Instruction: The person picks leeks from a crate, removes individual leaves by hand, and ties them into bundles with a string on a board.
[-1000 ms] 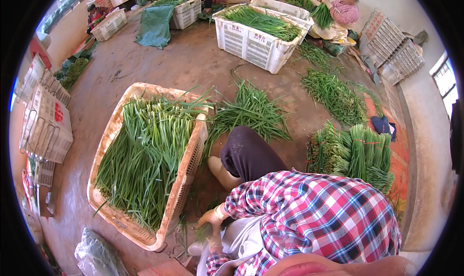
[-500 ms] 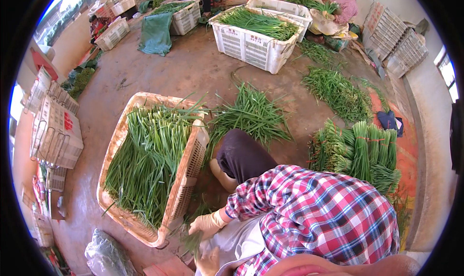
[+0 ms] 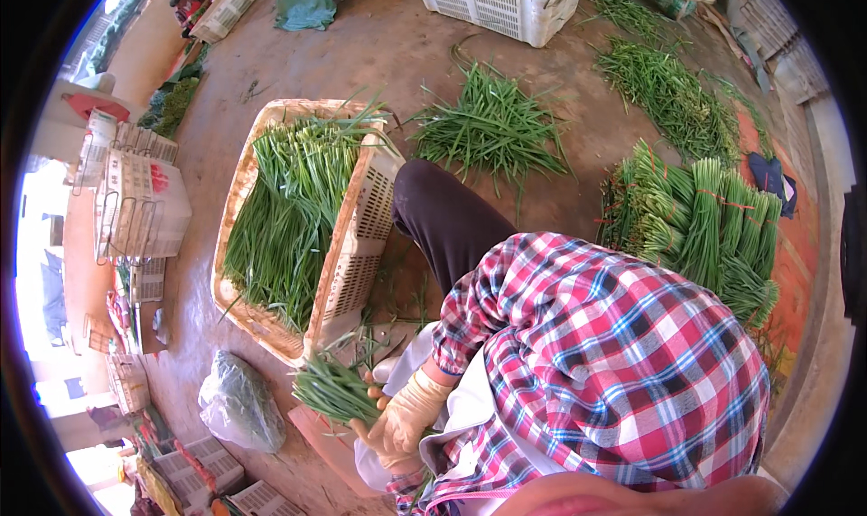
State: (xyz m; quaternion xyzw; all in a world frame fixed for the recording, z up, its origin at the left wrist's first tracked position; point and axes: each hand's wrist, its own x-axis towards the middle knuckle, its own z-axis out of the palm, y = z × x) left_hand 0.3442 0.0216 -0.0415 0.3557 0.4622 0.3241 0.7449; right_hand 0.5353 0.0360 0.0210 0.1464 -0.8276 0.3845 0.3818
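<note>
A bunch of green chives juts out from my two gloved hands, low in the head view beside the crate's near corner. My right hand, in a cream glove below a plaid cuff, is closed on the bunch. Just below it and partly overlapped, my left hand also grips the chives, its fingers partly hidden. The yellowish plastic crate ahead holds long chives laid lengthwise. A few loose leaves lie between the crate and my leg.
A loose heap of leaves lies beyond my knee. Tied chive bundles are stacked at the right. A filled clear plastic bag sits left of my hands. White crates stand along the left wall; another white crate stands far ahead.
The view has tipped downward, so the floor things sit higher in the picture. My hands have come together, and a larger bunch of chives now shows in them beside the crate.
</note>
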